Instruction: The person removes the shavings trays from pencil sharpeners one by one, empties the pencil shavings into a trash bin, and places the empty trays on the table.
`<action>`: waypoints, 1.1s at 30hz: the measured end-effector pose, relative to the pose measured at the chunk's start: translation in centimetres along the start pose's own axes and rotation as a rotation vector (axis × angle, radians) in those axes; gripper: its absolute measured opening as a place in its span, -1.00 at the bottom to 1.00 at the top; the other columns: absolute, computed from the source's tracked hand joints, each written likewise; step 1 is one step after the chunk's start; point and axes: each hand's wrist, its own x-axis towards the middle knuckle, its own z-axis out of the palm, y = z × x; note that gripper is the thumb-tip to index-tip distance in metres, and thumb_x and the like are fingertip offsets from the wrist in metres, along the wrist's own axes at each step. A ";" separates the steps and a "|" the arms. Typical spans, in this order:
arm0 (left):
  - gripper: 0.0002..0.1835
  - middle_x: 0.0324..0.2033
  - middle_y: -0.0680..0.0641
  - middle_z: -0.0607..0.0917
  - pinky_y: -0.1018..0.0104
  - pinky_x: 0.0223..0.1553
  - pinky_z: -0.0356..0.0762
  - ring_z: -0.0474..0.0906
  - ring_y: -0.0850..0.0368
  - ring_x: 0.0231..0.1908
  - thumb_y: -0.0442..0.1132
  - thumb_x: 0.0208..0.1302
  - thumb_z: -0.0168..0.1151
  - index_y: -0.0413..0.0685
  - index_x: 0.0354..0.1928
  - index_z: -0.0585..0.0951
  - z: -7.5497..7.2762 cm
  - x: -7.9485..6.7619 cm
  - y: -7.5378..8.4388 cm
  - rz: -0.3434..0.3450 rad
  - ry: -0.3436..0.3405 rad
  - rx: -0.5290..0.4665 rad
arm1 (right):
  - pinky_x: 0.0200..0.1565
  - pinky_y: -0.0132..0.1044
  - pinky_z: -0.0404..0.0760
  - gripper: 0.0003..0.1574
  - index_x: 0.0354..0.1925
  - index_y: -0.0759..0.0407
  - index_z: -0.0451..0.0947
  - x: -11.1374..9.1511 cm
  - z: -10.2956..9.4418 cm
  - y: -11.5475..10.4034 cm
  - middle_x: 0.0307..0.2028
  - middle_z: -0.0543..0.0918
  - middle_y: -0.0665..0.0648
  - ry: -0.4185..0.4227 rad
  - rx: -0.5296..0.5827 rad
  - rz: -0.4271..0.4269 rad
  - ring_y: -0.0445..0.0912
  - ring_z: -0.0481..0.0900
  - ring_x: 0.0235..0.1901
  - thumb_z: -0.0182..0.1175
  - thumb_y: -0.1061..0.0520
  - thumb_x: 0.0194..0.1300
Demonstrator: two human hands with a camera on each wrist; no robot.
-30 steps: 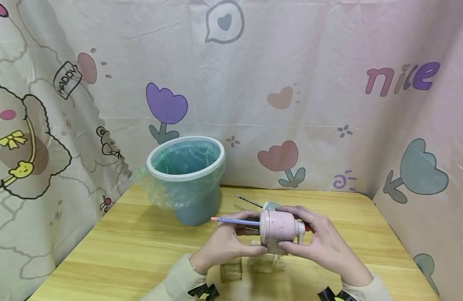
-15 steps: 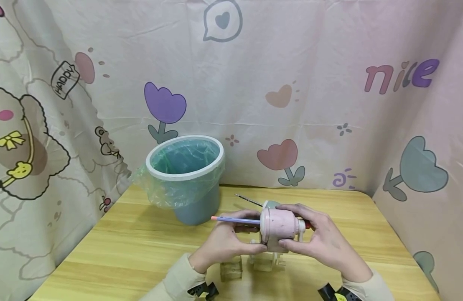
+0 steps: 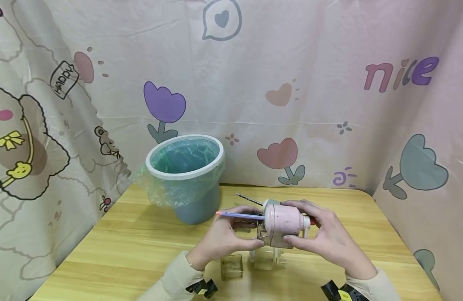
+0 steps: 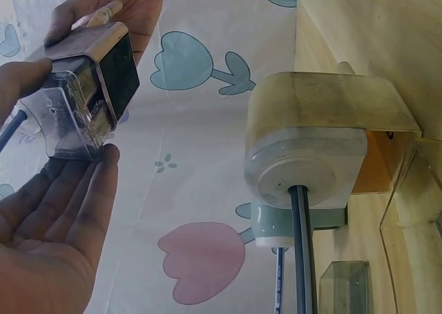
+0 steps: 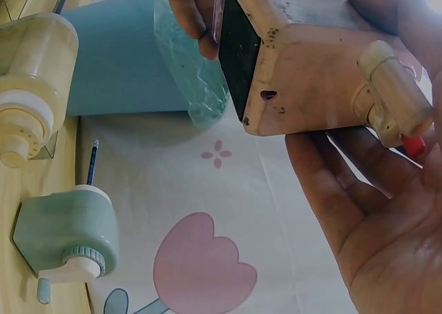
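Note:
Both hands hold a pink crank pencil sharpener (image 3: 286,219) above the table. A lilac pencil (image 3: 239,215) with a coral end sticks out of its left side. My right hand (image 3: 331,234) grips the body from the right, beside the white crank (image 5: 394,90) in the right wrist view. At its other side, my left hand (image 3: 222,240) pinches the clear shavings drawer (image 4: 63,117) between thumb and fingers. In the left wrist view the drawer stands partly out of the body, with dark bits inside it.
A yellowish sharpener (image 4: 324,107) with a pencil stands on the table beneath the hands. Behind is a green sharpener (image 5: 69,231), also with a pencil. A loose clear drawer (image 3: 231,267) lies nearby. A blue bin (image 3: 197,207) with a green liner stands at back left.
The pink sharpener and right hand have shifted slightly right and up. A gap with the clear drawer now shows between the sharpener body and my left hand.

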 end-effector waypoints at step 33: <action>-0.35 0.11 -0.23 0.79 0.13 0.19 0.80 0.82 0.05 0.04 -0.39 0.04 0.68 -0.20 0.24 0.68 -1.5 0.5 -1.1 0.060 0.033 0.046 | -0.06 -0.59 0.68 -0.21 0.31 -0.10 0.63 -0.1 -2.5 2.7 0.06 0.75 0.01 0.075 -0.028 0.147 -0.33 0.67 -0.09 0.67 0.13 0.13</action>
